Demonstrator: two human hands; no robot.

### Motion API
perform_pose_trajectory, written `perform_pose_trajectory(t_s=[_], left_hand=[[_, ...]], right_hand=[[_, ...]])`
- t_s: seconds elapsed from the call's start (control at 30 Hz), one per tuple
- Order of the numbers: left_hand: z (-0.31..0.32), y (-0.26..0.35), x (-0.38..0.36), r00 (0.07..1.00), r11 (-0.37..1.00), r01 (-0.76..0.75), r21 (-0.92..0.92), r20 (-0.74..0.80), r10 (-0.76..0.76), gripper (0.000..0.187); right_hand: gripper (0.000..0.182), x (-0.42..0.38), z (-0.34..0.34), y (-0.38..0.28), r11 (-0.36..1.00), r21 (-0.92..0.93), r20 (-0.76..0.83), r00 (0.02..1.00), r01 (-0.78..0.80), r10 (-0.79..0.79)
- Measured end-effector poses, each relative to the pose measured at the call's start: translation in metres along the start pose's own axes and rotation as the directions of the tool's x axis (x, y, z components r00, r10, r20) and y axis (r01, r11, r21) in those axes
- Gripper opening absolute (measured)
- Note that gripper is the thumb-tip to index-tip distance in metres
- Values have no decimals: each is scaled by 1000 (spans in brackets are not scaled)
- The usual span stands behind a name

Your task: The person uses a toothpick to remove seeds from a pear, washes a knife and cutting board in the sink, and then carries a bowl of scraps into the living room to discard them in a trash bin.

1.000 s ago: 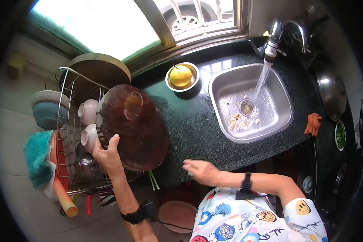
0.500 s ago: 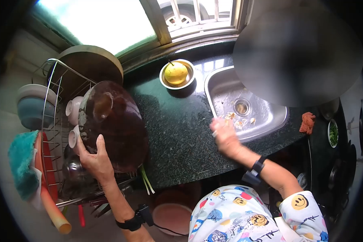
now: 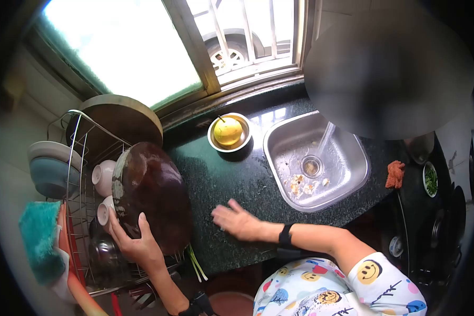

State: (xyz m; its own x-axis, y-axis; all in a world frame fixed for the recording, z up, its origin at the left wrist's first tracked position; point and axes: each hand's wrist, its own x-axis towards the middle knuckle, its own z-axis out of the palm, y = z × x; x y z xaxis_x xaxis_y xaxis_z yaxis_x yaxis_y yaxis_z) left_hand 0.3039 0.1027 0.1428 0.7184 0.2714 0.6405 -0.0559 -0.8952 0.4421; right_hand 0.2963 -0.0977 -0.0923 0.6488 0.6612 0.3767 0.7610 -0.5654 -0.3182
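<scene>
My left hand (image 3: 137,246) grips the lower rim of a large dark-brown round pan (image 3: 155,203), thumb on its face and fingers at its edge. The pan leans on its side against the wire dish rack (image 3: 75,163). White cups (image 3: 104,176) sit behind it in the rack. My right hand (image 3: 238,222) is over the dark countertop (image 3: 224,184), thumb raised and fingers stretched out, slightly blurred, with nothing in it. Between the pan and the sink stands a metal bowl (image 3: 245,138) holding a yellow fruit (image 3: 227,131).
Water runs into the steel sink (image 3: 361,176), where food scraps (image 3: 300,185) lie near the drain. An orange cloth (image 3: 395,174) and a bowl of chopped greens (image 3: 430,180) are at right. Green onion stalks (image 3: 197,263) hang over the counter's front edge. A blurred grey disc covers the upper right.
My right hand has moved left from the sink's edge to over the countertop, its fingers now stretched out. My left hand stays on the pan. The view has shifted, and a water stream now shows.
</scene>
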Motion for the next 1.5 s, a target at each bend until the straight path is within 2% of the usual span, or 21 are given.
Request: perform_pose_trajectory(t_s=[0.1, 0.17, 0.2, 0.23, 0.27, 0.3, 0.37, 0.43, 0.47, 0.57, 0.63, 0.7, 0.87, 0.9, 0.93, 1.03, 1.13, 1.17, 1.23, 1.3, 1.5], left_hand=[[-1, -3, -9, 1000, 1000, 8, 29, 12, -9, 60], [-1, 0, -12, 1000, 999, 19, 31, 13, -20, 63], [-2, 3, -13, 1000, 1000, 5, 24, -5, -5, 64], [-4, 5, -14, 1000, 1000, -7, 21, -24, 8, 65], [-5, 4, -15, 999, 1000, -4, 23, -36, 5, 65], [-6, 3, -16, 1000, 1000, 1, 23, -18, 0, 66], [-6, 2, -21, 1000, 999, 12, 32, -9, -12, 67], [-4, -1, -22, 1000, 1000, 17, 1, 13, -17, 68], [-4, -1, -22, 1000, 1000, 6, 1, 21, -6, 69], [-6, -4, -26, 999, 998, -36, 56, 11, 35, 69], [-7, -7, -28, 998, 996, -59, 62, 34, 57, 69], [-7, -8, -31, 997, 990, -82, 112, 1, 82, 69], [-7, -13, -40, 993, 986, -104, 129, -48, 111, 67], [-8, -12, -41, 994, 988, -95, 121, -44, 101, 67], [-8, -12, -42, 994, 989, -91, 115, -43, 97, 67], [-9, -14, -44, 993, 988, -96, 125, -56, 103, 65], [-9, -11, -48, 987, 976, -121, 183, -82, 138, 63], [-10, -11, -48, 986, 972, -127, 197, -84, 145, 63], [-9, -15, -48, 984, 965, -146, 219, -68, 164, 63], [-8, -19, -49, 983, 956, -158, 246, -56, 176, 63], [-13, -26, -58, 980, 948, -169, 269, -59, 191, 61]], right_hand=[[45, -12, -30, 82, 914, -179, -125, 930, -363, 345], [39, -37, -37, 155, 814, -304, -276, 863, -496, 423], [40, -49, -49, 192, 727, -108, -190, 732, -678, 654], [41, -70, -37, 231, 571, 462, -256, 514, -679, 819], [40, -72, -54, 232, 545, -138, -393, 551, -827, 736], [38, -64, -73, 217, 591, -46, -403, 557, -805, 726], [37, -46, -62, 190, 792, -60, -293, 769, -608, 568], [35, -6, -36, 128, 914, 95, -332, 852, -395, 403], [37, 15, -35, 91, 936, -106, -229, 924, -335, 305], [45, 44, 10, 40, 995, -48, -5, 997, -83, 83], [47, 53, 21, 39, 997, 32, -4, 998, -68, 68], [46, 48, 16, 59, 983, -110, -71, 988, -145, 138], [40, -27, -41, 159, 801, -296, -310, 846, -520, 434], [39, -47, -63, 177, 721, -231, -265, 755, -654, 600], [39, -68, -78, 187, 712, -243, -262, 751, -659, 606], [41, -112, -107, 197, 497, -68, -369, 485, -865, 793], [37, -110, -111, 124, 840, -136, -434, 794, -525, 426], [35, -104, -116, 76, 867, 2, -222, 845, -499, 487], [44, -113, -101, 8, 955, -72, -46, 958, -287, 284], [46, -134, -84, -18, 982, 0, 140, 972, -190, 188], [37, -207, -142, 38, 801, -376, -72, 877, -465, 475]])
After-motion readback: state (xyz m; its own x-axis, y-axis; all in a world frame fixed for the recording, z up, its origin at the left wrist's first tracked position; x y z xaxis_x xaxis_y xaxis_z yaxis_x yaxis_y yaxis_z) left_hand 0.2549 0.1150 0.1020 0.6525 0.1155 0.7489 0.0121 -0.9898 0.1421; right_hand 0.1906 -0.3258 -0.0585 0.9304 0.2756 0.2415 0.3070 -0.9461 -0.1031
